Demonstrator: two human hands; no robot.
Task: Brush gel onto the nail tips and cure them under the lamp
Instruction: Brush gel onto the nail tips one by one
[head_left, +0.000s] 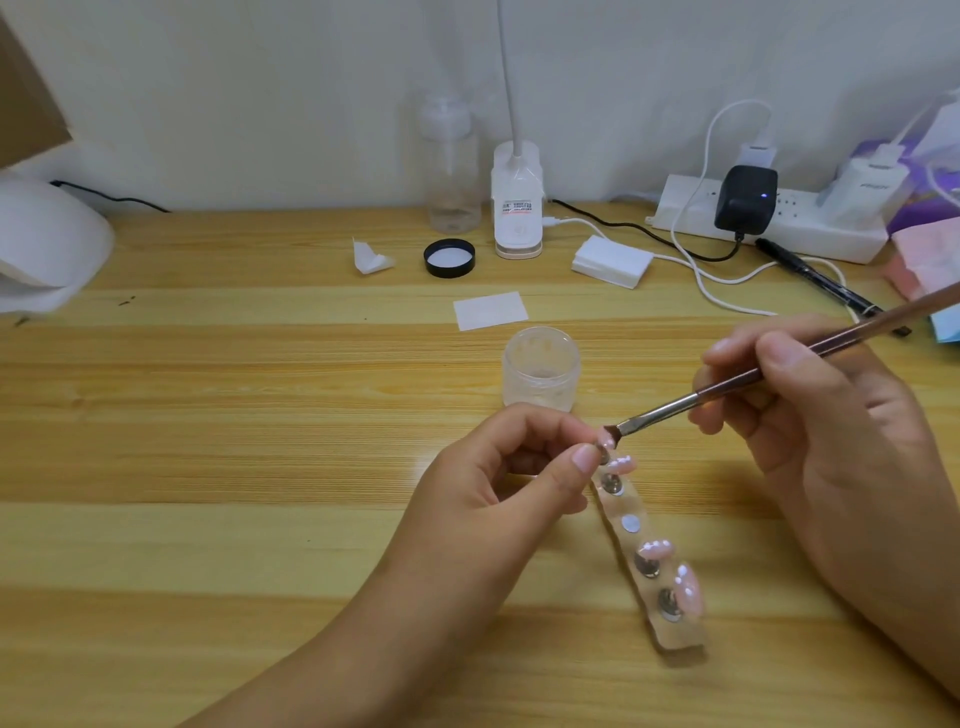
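Head view: over a pale wooden desk (208, 415), the left hand (519, 467) pinches one small pink nail tip (607, 445) between thumb and forefinger, by the far end of a clear strip holder (680, 642). The right hand (810, 415) grips a thin brown-handled brush (727, 387), its bristles touching that tip. Gel brushing seems under way. Curing next calls for the white dome lamp (47, 244), far left.

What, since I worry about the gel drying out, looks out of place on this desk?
The jar stands open, its black lid lying upside down well behind it. A folded white scrap lies left of the lid. Nothing looks spilled or broken.
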